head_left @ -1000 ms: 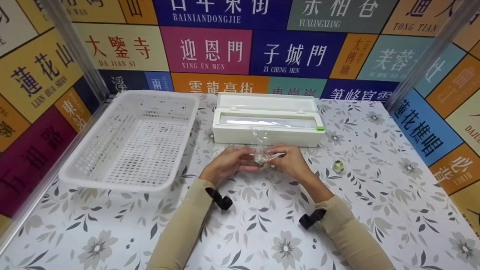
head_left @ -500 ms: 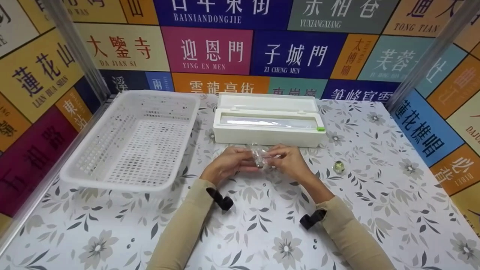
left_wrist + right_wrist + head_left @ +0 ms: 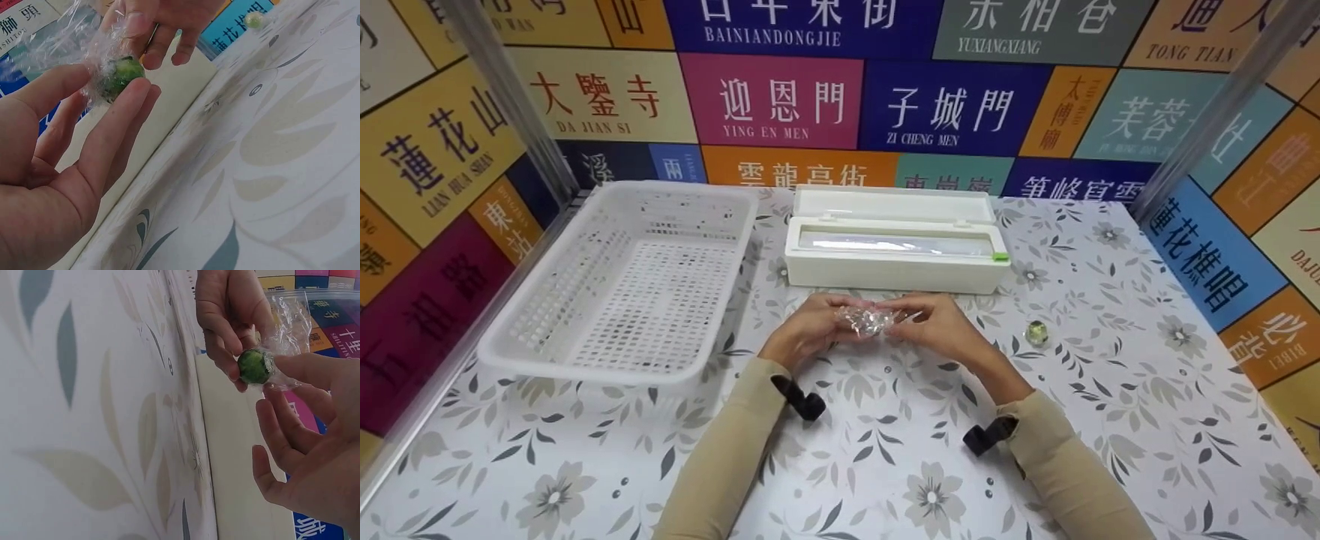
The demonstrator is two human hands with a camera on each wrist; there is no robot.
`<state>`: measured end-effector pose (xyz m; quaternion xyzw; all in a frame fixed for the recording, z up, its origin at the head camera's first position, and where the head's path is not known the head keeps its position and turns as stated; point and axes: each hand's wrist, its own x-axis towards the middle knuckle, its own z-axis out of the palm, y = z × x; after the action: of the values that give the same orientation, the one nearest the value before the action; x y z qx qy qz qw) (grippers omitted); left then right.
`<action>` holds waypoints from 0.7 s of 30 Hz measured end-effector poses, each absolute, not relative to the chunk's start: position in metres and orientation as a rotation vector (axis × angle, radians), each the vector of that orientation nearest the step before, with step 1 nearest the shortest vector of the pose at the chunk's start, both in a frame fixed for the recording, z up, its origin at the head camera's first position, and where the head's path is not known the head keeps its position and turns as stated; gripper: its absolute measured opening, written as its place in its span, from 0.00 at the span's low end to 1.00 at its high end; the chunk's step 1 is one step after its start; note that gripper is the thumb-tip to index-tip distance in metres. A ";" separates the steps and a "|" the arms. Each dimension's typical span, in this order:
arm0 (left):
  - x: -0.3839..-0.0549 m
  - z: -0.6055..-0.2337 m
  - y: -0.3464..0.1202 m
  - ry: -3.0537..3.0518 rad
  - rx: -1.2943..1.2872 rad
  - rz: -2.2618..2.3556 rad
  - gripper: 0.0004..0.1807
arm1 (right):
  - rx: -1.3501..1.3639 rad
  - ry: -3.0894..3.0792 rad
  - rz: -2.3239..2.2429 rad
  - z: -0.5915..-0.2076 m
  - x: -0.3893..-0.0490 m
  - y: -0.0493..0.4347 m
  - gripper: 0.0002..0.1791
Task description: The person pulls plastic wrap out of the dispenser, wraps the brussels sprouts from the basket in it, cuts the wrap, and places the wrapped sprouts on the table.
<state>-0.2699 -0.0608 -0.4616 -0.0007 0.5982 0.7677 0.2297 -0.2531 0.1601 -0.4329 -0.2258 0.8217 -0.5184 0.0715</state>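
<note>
A small round green fruit (image 3: 254, 367), like a little lime, is partly covered by crinkled clear cling film (image 3: 289, 326). In front of the white box, my left hand (image 3: 814, 324) holds the fruit between thumb and fingertips. The right hand (image 3: 934, 326) comes in from the other side and pinches the film against the fruit, its other fingers spread below in the right wrist view. Loose film fans out past the fingers (image 3: 48, 93) in the left wrist view. Another green ball in clear film (image 3: 1036, 333) lies on the table to the right of my hands.
Behind the hands stands a white cling film box (image 3: 896, 274), its lid raised, a film roll inside and a green slider at the right end. A white perforated basket (image 3: 712, 330) sits at the left. Printed panels (image 3: 780, 101) wall the flowered tabletop (image 3: 877, 465).
The film that stuck up above the fingers is now gathered down around the fruit. My right hand has shifted slightly and turned over the bundle; the left hand stays nearly in place.
</note>
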 end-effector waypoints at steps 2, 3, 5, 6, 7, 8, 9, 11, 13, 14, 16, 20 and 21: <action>-0.270 -0.462 -0.059 1.678 -0.016 2.111 0.18 | -0.702 2.493 -1.523 -0.433 -0.253 0.160 0.21; -0.270 -0.462 -0.059 1.696 -0.018 2.107 0.17 | -0.707 2.508 -1.510 -0.433 -0.253 0.160 0.21; -0.270 -0.463 -0.058 1.737 -0.023 2.096 0.16 | -0.701 2.533 -1.506 -0.434 -0.253 0.159 0.19; -0.270 -0.463 -0.057 1.748 -0.020 2.091 0.16 | -0.689 2.547 -1.512 -0.434 -0.252 0.159 0.18; -0.269 -0.462 -0.056 1.754 -0.014 2.090 0.16 | -0.670 2.555 -1.529 -0.435 -0.252 0.158 0.16; -0.269 -0.462 -0.056 1.756 -0.003 2.090 0.15 | -0.644 2.559 -1.546 -0.436 -0.252 0.157 0.15; -0.268 -0.463 -0.055 1.754 0.011 2.092 0.15 | -0.618 2.562 -1.567 -0.436 -0.252 0.156 0.13; -0.267 -0.462 -0.054 1.738 0.038 2.096 0.15 | -0.566 2.570 -1.590 -0.437 -0.251 0.155 0.10; -0.266 -0.463 -0.054 1.709 0.069 2.106 0.15 | -0.507 2.577 -1.600 -0.436 -0.250 0.154 0.09; -0.266 -0.463 -0.054 1.695 0.085 2.111 0.16 | -0.478 2.584 -1.596 -0.435 -0.250 0.153 0.09; -0.266 -0.464 -0.054 1.659 0.104 2.121 0.16 | -0.429 2.592 -1.588 -0.434 -0.249 0.153 0.09; -0.267 -0.464 -0.056 1.566 0.117 2.138 0.17 | -0.364 2.574 -1.612 -0.433 -0.249 0.153 0.10; -0.267 -0.464 -0.057 1.548 0.113 2.136 0.17 | -0.359 2.565 -1.622 -0.433 -0.249 0.152 0.10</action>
<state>-0.2674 -0.0567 -0.4638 0.0415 0.5678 0.7837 0.2481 -0.2491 0.1524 -0.4325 -0.1174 0.8385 -0.5304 0.0429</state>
